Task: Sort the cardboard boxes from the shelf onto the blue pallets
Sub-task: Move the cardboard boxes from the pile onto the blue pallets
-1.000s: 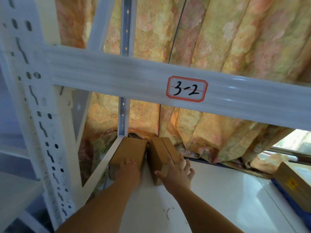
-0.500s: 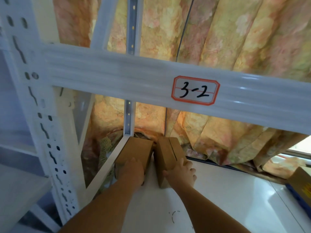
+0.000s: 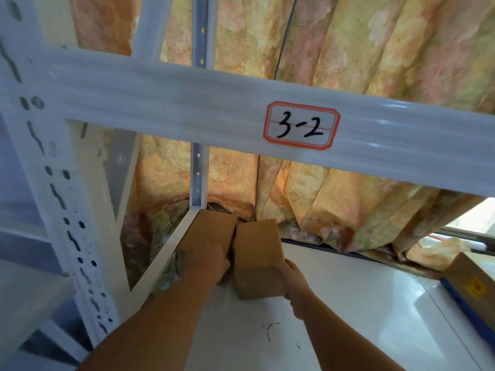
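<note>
A white shelf (image 3: 348,303) sits under a beam (image 3: 160,103) with a label (image 3: 301,125) reading 3-2, and a flowered curtain (image 3: 375,62) hangs behind. In its back left corner, the left box (image 3: 214,228) and right box (image 3: 257,245) touch. The left hand (image 3: 206,261) grips the left box; the right hand (image 3: 294,279) curls round the right box.

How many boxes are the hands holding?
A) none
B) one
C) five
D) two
D: the left hand grips the left box, and the right hand grips the right box beside it.
</note>
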Demonstrator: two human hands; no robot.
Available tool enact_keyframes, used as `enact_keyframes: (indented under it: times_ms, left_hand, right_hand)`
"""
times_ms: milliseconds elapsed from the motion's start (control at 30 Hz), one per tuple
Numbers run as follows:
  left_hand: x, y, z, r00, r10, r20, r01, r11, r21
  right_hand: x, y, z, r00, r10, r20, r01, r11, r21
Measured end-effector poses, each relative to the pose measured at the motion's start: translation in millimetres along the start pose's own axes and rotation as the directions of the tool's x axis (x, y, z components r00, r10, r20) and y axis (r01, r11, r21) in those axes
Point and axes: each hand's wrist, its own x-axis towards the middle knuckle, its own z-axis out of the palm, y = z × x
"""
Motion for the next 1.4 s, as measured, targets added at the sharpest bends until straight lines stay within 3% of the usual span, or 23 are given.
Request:
enact_keyframes:
  times_ms: [67,133,233,300,367,467,533,667,833,1133,1400]
  left_hand:
    - [-0.1,1.6,3.9,0.999,0.008,-0.053,-0.007,0.999,0.032]
    - [-1.6,0.5,6.2,0.996,0.032,-0.087,-0.027,0.998,0.058]
    - [-0.1,-3.6,10.2,0.995,0.064,-0.079,-0.061,0.997,0.046]
    - [-1.5,-4.7,15.2,0.99,0.096,-0.102,-0.095,0.995,0.019]
    - [-6.2,-2.8,20.9,0.981,0.13,-0.143,-0.131,0.991,0.004]
    - [-12.6,2.5,26.6,0.959,0.213,-0.187,-0.211,0.977,0.033]
    - [-16.0,8.2,26.1,0.955,0.259,-0.144,-0.259,0.966,0.012]
    - [-16.6,22.7,24.8,0.962,0.267,0.052,-0.252,0.947,-0.199]
    - [-14.0,43.3,31.0,0.93,0.349,0.117,-0.289,0.889,-0.355]
    - [-33.3,93.3,37.0,0.829,0.55,0.098,-0.506,0.814,-0.286]
    - [-54.2,156.0,39.4,0.762,0.635,0.129,-0.574,0.754,-0.319]
  right_hand:
    - [-1.3,4.4,1.6,0.999,-0.025,-0.033,0.023,0.998,-0.059]
    - [-3.9,4.0,5.9,0.987,-0.094,-0.129,0.049,0.948,-0.314]
    - [-17.0,-2.4,15.8,0.922,-0.353,-0.161,0.138,0.685,-0.715]
    - [-25.3,-9.5,24.7,0.881,-0.471,-0.034,0.233,0.496,-0.836]
    - [-29.3,-13.1,35.7,0.871,-0.49,0.04,0.262,0.392,-0.882]
    - [-27.9,-16.0,46.3,0.925,-0.38,-0.017,0.158,0.425,-0.891]
    - [-24.4,-14.8,43.0,0.944,-0.324,-0.067,0.081,0.421,-0.904]
    - [-20.1,-9.8,19.6,0.946,-0.3,-0.125,0.0,0.385,-0.923]
    - [-26.2,-1.8,-8.7,0.949,-0.251,-0.19,-0.07,0.419,-0.905]
    - [-52.7,21.9,-65.8,0.924,-0.233,-0.304,-0.171,0.46,-0.871]
    - [-74.5,49.0,-123.0,0.883,-0.251,-0.397,-0.22,0.527,-0.821]
